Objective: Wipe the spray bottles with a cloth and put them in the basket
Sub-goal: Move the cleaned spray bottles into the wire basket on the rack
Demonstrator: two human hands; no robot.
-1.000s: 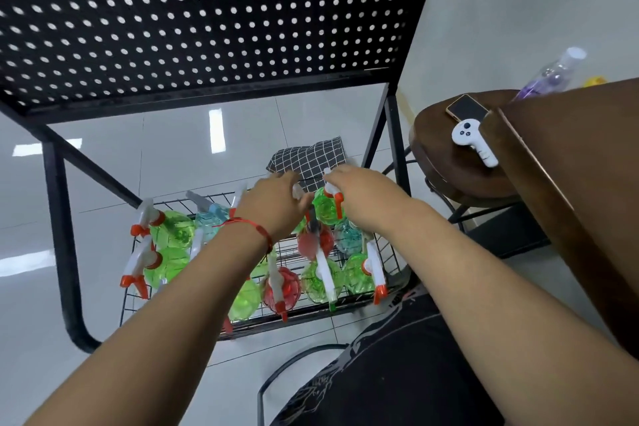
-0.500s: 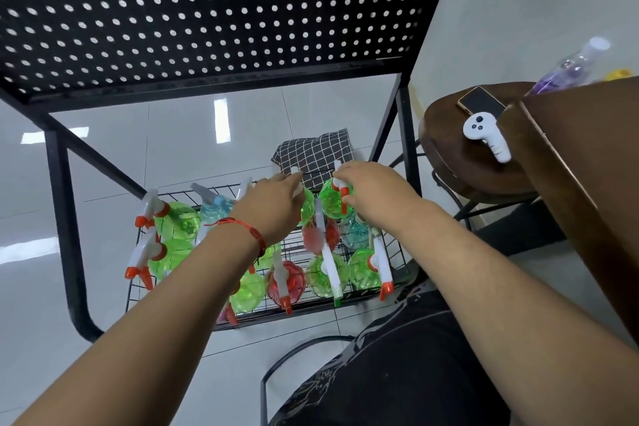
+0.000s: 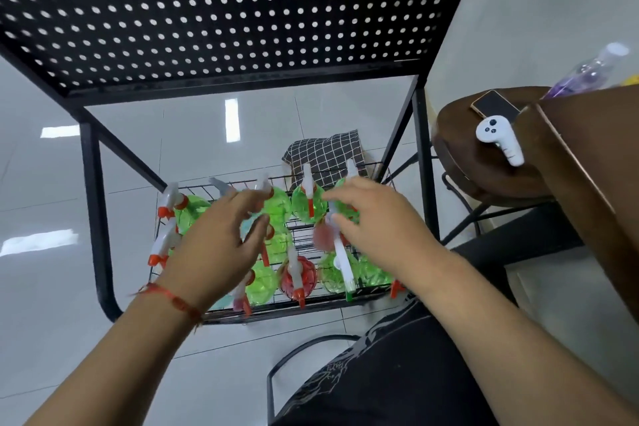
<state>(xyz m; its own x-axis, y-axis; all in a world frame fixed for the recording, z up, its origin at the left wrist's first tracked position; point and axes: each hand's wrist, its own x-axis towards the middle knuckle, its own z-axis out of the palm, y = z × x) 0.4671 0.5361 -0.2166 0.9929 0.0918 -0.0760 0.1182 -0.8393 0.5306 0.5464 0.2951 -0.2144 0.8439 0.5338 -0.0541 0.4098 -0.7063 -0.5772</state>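
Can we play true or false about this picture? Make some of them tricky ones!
1. Most bottles in the basket are green. True.
2. The left hand holds the cloth. False: the cloth lies at the basket's far edge, and the left hand and the right hand hold nothing.
3. A white controller lies on the stool next to a phone. True.
4. The basket stands on the stool. False: it sits below the black shelf, beside the stool.
5. The red band is on the right wrist. False: it is on the left wrist.
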